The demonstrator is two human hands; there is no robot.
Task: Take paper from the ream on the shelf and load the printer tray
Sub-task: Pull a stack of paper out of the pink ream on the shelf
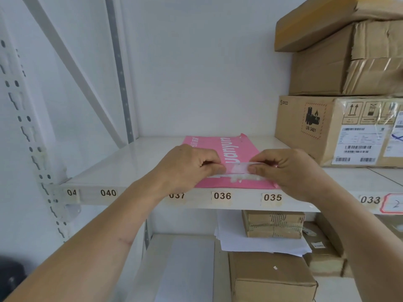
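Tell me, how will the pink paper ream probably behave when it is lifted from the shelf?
The pink ream looks thin and flat, so probably light and somewhat floppy. Its wrapper flap, pinched by both hands' fingers, may tear further. Loose sheets could slide out.

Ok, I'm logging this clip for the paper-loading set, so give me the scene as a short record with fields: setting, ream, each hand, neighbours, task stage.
setting: white metal shelf with numbered labels along its front edge
ream: pink paper ream lying flat at the front, above labels 036 and 035
left hand: left hand pinching the wrapper flap
right hand: right hand pinching the same flap's other end
neighbours: PICO cardboard box to the right, apart from the ream
task stage: wrapper being opened; no sheets out; printer not in view
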